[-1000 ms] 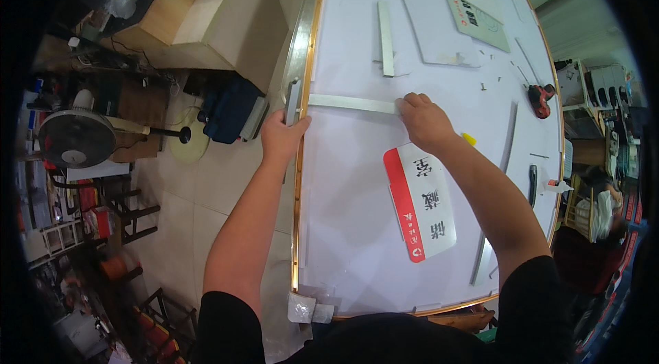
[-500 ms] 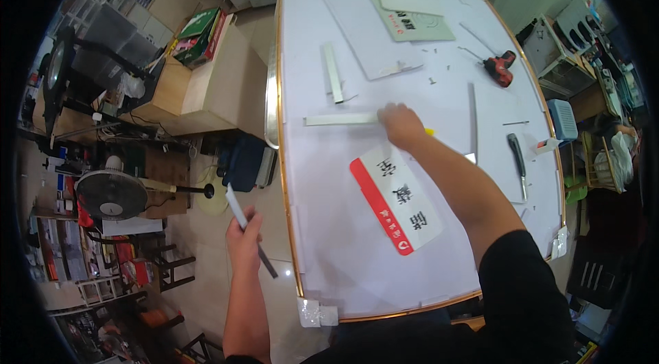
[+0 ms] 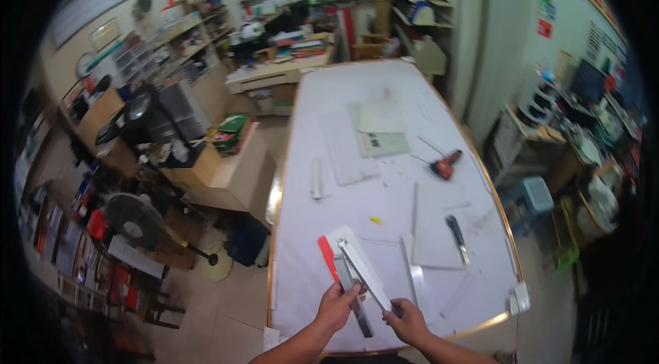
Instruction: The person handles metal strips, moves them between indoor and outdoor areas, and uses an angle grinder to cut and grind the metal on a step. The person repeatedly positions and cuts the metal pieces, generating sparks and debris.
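Note:
Over the near part of the white table, my left hand [image 3: 335,308] is closed round a short aluminium-coloured strip [image 3: 362,319], its far end pointing away from me. A second pale strip [image 3: 371,279] is pinched at its near end by my right hand [image 3: 409,323]. This strip slants across the first, and its near half passes close to my left fingertips; whether they touch it I cannot tell. Beneath both strips lies a white sign plate with a red band [image 3: 324,247], partly hidden by them.
A box cutter [image 3: 456,233] and a long metal strip [image 3: 412,275] lie to the right. Farther off are a red-black power drill [image 3: 445,166], grey-white sign plates [image 3: 381,132] and another short strip [image 3: 316,178]. A fan [image 3: 134,220] stands left of the table [image 3: 295,226].
My right hand has picked the short strip off the table and drawn it nearer. My left hand has brought its strip from beside the table to above the sign. The view has tilted up.

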`<state>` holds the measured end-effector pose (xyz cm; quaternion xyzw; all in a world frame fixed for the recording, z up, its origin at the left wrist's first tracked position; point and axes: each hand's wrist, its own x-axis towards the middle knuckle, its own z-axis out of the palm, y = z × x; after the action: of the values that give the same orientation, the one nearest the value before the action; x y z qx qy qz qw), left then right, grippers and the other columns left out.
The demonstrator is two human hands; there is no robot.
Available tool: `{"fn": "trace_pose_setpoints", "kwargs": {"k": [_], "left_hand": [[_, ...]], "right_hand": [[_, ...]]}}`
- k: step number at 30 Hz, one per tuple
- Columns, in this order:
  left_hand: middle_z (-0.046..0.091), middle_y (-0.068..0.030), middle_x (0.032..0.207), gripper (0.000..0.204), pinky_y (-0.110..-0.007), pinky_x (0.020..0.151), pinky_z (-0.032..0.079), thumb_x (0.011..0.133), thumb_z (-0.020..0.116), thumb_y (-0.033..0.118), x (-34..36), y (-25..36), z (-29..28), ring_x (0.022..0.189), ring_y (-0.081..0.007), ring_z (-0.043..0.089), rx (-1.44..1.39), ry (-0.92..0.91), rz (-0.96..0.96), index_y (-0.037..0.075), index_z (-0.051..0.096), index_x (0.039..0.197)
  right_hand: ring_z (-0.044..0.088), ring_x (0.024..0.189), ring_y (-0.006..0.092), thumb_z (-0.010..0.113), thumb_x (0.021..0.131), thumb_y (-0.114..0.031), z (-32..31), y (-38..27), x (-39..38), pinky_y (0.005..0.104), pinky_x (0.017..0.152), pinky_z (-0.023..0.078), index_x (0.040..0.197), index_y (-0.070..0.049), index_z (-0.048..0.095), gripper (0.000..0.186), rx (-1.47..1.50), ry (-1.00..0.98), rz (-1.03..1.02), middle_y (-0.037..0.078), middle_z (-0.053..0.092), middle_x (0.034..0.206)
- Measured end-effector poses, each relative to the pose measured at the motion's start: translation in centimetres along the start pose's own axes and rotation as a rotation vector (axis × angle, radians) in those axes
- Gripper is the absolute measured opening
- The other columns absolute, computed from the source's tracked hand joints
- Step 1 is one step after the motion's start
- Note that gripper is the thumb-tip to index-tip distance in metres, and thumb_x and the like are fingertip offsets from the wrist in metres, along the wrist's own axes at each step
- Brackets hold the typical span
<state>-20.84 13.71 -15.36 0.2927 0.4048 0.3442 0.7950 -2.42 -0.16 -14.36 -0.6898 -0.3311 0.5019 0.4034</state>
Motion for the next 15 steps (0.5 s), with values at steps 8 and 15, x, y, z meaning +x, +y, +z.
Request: {"fn": "trace_pose_setpoints", "kwargs": {"k": [8, 15], "left_hand": [[0.068, -0.0144, 0.122, 0.027, -0.045, 0.103, 0.056, 0.107, 0.064, 0.008, -1.1, -4.3, 9.8, 0.113, -0.0280, 0.068, 0.012, -0.300, -0.008, 0.001, 0.056, 0.132], [0.067, -0.0127, 0.120, 0.026, -0.046, 0.108, 0.057, 0.105, 0.065, 0.007, -4.3, -11.7, 23.9, 0.113, -0.0274, 0.068, 0.163, -0.582, -0.168, 0.001, 0.056, 0.129]], "right_hand": [[0.067, 0.114, 0.0384, 0.077, 0.093, -0.030, -3.4, 2.9, -10.2, 0.0464, 0.098, 0.055, 0.132, 0.000, 0.060, 0.052, -0.012, 0.334, -0.247, 0.025, 0.067, 0.122], [0.067, 0.097, 0.0229, 0.078, 0.097, -0.045, -11.7, 8.8, -18.2, 0.0370, 0.085, 0.054, 0.135, -0.001, 0.056, 0.063, 0.223, 0.438, -0.146, 0.011, 0.069, 0.104]]}}
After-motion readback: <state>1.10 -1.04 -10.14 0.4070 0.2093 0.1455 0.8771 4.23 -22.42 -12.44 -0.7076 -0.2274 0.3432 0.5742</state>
